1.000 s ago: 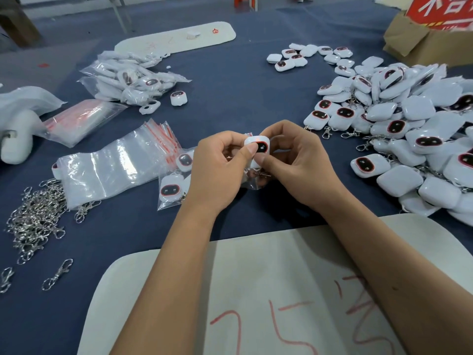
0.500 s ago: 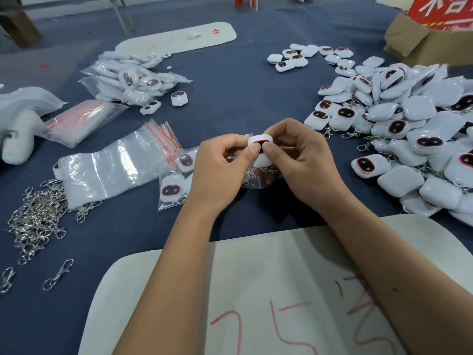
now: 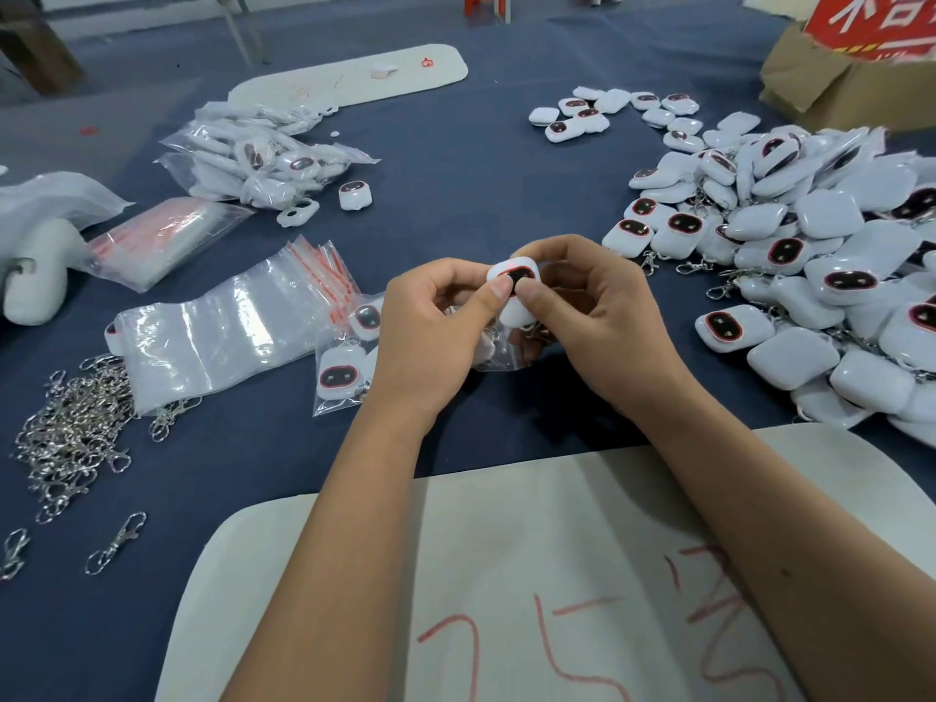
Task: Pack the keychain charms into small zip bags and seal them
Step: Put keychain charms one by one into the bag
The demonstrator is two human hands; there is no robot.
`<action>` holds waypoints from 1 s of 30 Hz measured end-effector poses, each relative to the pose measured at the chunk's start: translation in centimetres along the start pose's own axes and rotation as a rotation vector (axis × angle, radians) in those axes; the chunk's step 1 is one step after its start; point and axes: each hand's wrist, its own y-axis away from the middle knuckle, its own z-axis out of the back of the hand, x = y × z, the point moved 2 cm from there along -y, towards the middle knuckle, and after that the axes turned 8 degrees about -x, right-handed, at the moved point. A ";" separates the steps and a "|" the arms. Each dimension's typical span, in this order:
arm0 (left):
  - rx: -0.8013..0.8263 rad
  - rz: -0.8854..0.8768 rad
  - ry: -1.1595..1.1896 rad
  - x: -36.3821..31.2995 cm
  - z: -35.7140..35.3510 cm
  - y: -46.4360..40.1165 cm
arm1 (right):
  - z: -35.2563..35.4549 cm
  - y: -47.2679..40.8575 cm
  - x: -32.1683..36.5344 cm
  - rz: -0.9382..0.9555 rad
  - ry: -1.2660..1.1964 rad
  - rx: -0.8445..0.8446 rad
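A white keychain charm (image 3: 517, 277) with a dark red-rimmed face is pinched between both hands at the table's middle. My left hand (image 3: 435, 336) presses its thumb on the charm's face. From the right, my right hand (image 3: 592, 316) curls its fingers round the same charm. A small clear zip bag (image 3: 499, 354) hangs beneath the hands, its mouth hidden by my fingers. Just left of my left hand lies a filled bag (image 3: 344, 367) holding charms. A stack of empty zip bags (image 3: 223, 326) with red seal strips spreads further left.
A big heap of loose charms (image 3: 820, 276) fills the right side. Packed bags (image 3: 253, 159) pile at the back left. Metal clasps (image 3: 71, 438) lie at the left edge. A white board with red writing (image 3: 532, 575) sits under my forearms; a cardboard box (image 3: 830, 88) stands far right.
The charm has been turned between my fingers, tipping edge-on and then face-up again, and sits slightly lower toward the bag. Both hands stay in place.
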 end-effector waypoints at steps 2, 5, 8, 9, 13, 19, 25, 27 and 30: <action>-0.027 0.019 0.003 0.0 -0.1 0.0 | -0.1 -0.1 -0.2 -0.012 0.003 0.034; -0.032 0.021 -0.012 0.1 -0.2 -0.1 | 0.0 -0.2 -0.4 -0.009 0.033 0.033; -0.057 0.020 -0.034 0.1 -0.4 -0.1 | 0.1 -0.3 -0.5 -0.025 0.029 0.002; -0.075 0.034 -0.030 0.1 -0.4 -0.2 | 0.2 -0.3 -0.5 -0.035 0.019 -0.015; -0.163 -0.032 -0.195 0.4 -0.6 -0.4 | 0.4 -0.4 -0.6 -0.054 0.046 -0.083; -0.218 -0.182 -0.461 0.0 -1.3 0.4 | 0.9 -0.7 -0.9 -0.070 0.132 -0.158; -0.234 -0.145 -0.567 -0.3 -1.4 0.5 | 0.9 -0.8 -1.3 -0.114 0.191 -0.190; -0.244 -0.149 -0.565 -0.4 -1.4 0.6 | 0.9 -0.8 -1.3 -0.125 0.178 -0.217; -0.253 -0.134 -0.538 -0.5 -1.1 0.5 | 1.1 -0.9 -1.3 -0.103 0.172 -0.216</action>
